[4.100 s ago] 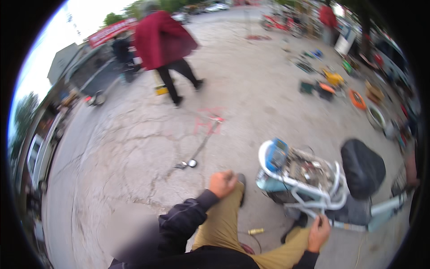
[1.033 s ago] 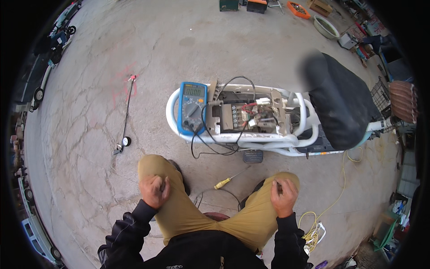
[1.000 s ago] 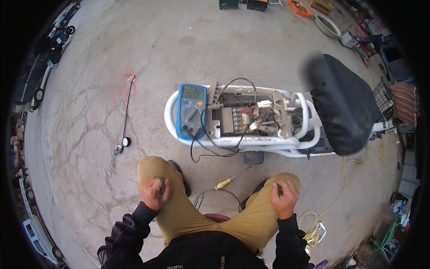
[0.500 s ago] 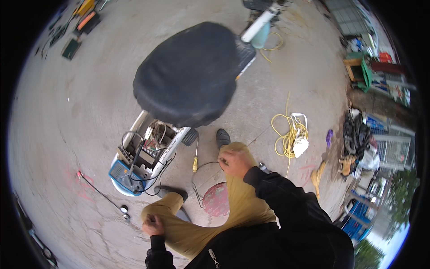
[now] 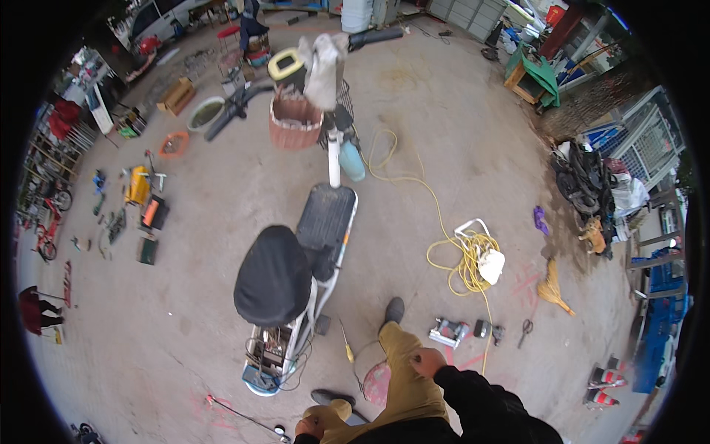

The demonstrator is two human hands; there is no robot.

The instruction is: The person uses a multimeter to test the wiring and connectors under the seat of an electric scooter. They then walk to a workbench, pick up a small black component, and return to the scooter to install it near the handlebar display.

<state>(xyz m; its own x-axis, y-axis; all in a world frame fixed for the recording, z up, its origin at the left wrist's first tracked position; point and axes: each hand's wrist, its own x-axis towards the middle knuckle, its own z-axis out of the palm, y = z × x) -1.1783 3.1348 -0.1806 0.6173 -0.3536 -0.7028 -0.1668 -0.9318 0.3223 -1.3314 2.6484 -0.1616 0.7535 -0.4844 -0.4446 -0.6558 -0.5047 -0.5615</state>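
Note:
My right hand (image 5: pixel 427 361) rests on my right knee in a loose fist. My left hand (image 5: pixel 310 426) lies curled on my left knee, low in the view. I see nothing in either. In front of me stands an electric scooter (image 5: pixel 328 214) with a black-covered seat (image 5: pixel 272 276). Behind the seat its rear compartment (image 5: pixel 268 348) is uncovered, showing wires and parts. A blue meter (image 5: pixel 260 376) sits at its tail, with black leads hanging beside it. A yellow-handled screwdriver (image 5: pixel 348 354) lies on the ground near my feet, by a worn red disc (image 5: pixel 377 383).
At right lie a grey-and-red power tool (image 5: pixel 449 332), scissors (image 5: pixel 526 331), a coiled yellow cord (image 5: pixel 473 259) and a straw broom (image 5: pixel 551 288). A dog (image 5: pixel 592 235) is near black bags. At left are an orange-and-black toolbox (image 5: pixel 154 212) and a person (image 5: pixel 38 311).
The view has tilted up, so the scooter's front, basket and the far yard now show. My hands stay on my knees, both curled.

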